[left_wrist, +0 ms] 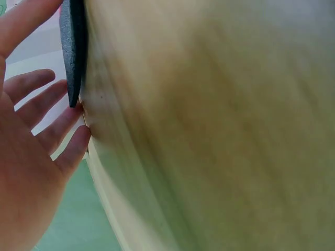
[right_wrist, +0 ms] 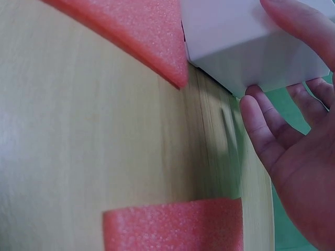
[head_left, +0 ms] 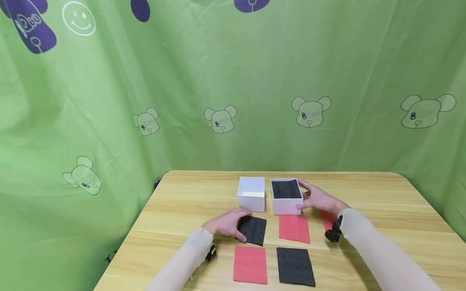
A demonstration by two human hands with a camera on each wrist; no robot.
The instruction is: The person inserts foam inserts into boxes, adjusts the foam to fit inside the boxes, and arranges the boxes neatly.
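My left hand (head_left: 227, 222) spans a black foam sheet (head_left: 253, 230), thumb at its near edge and fingers by its far edge. In the left wrist view the fingers (left_wrist: 62, 124) are spread and only lightly bent beside the sheet's edge (left_wrist: 74, 52). With the thumb at the front corner and fingers at the back, my right hand (head_left: 318, 199) holds the right side of a white open box (head_left: 285, 207). Another black foam sheet (head_left: 286, 189) lies in that box. Just left stands a second white box (head_left: 251, 203), its inner floor showing white.
A red foam sheet (head_left: 294, 229) lies before the right box, another (head_left: 250, 264) nearer the front, beside a black sheet (head_left: 295, 266). One more red sheet (head_left: 328, 218) is partly hidden under my right wrist. A green curtain (head_left: 262, 141) hangs behind the wooden table (head_left: 196, 186).
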